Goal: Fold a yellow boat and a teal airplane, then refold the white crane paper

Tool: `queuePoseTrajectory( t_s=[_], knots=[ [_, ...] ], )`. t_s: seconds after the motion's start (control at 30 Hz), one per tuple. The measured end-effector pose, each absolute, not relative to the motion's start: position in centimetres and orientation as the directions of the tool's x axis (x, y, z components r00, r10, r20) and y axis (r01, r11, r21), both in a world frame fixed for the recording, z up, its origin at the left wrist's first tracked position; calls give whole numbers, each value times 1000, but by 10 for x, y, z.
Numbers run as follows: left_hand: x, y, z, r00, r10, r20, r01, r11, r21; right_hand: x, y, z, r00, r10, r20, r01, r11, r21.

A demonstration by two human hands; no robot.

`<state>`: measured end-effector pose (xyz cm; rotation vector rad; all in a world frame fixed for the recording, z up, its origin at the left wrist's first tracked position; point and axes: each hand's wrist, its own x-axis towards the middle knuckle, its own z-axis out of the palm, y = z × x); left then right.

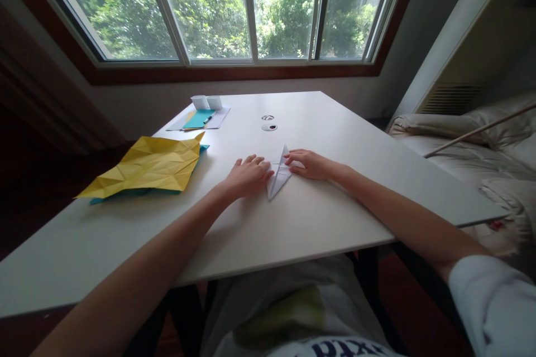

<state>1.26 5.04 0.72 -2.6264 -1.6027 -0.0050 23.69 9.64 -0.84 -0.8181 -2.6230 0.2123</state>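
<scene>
A small piece of folded white paper (278, 176) lies on the table in front of me. It has a diamond-like outline, with a raised crease down its middle and points at top and bottom. My left hand (250, 174) grips its left side, with the thumb and index finger at the edge and the other fingers curved over the tabletop. From the other side, my right hand (309, 164) holds the right flap between thumb and fingers. The fingers of both hands cover the paper's side corners.
Large creased yellow paper (154, 164) with a teal underside rests at the left. Further back are teal sheets (199, 119), a pen (208, 119) and small white folded pieces (206, 102). Two round inserts (269, 127) sit in the white table (335, 217). A couch (460, 128) stands at the right.
</scene>
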Motion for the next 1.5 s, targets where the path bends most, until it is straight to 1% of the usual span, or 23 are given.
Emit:
queuePoseTrajectory(
  t_s=[0.07, 0.13, 0.17, 0.23, 0.33, 0.47, 0.53, 0.6, 0.67, 0.73, 0.87, 1.03, 1.23, 1.37, 1.5],
  knots=[
    [6, 56, 7, 462, 887, -7, 887, -462, 5, 240, 95, -6, -795, 523, 306, 439, 845, -304],
    [-1, 60, 7, 501, 864, -39, 864, -499, 65, 241, 93, -2, -824, 483, 295, 385, 860, -335],
    [-4, 61, 7, 524, 851, -37, 850, -520, 83, 242, 93, -1, -831, 475, 288, 375, 862, -340],
    [-7, 62, 8, 566, 824, -1, 821, -563, 93, 241, 91, 2, -824, 494, 277, 398, 853, -337],
    [-8, 61, 10, 620, 782, 62, 776, -623, 94, 239, 89, 2, -805, 526, 274, 452, 843, -291],
    [-7, 62, 10, 669, 737, 99, 723, -676, 142, 236, 86, -1, -824, 487, 289, 450, 873, -187],
    [-7, 63, 9, 673, 731, 114, 712, -682, 168, 235, 85, -2, -829, 473, 299, 439, 881, -175],
    [-7, 64, 10, 666, 735, 126, 713, -677, 184, 234, 84, -2, -839, 464, 283, 423, 884, -198],
    [-7, 63, 11, 665, 734, 138, 710, -678, 188, 232, 84, -2, -850, 464, 250, 413, 881, -229],
    [-6, 62, 12, 679, 719, 151, 696, -695, 182, 231, 84, -2, -848, 474, 236, 425, 875, -231],
    [-5, 61, 12, 718, 676, 164, 654, -737, 170, 228, 83, -1, -834, 484, 264, 458, 875, -157],
    [-5, 62, 11, 759, 628, 168, 601, -777, 188, 227, 81, 3, -851, 449, 272, 440, 893, -97],
    [-5, 57, 16, 772, 623, 129, 585, -775, 240, 230, 79, 7, -856, 441, 270, 427, 897, -110],
    [-4, 56, 15, 761, 637, 120, 608, -766, 211, 229, 77, 9, -863, 433, 260, 420, 901, -106],
    [-3, 59, 10, 765, 630, 133, 609, -775, 168, 229, 78, 8, -863, 426, 273, 388, 903, -183]
  ],
)
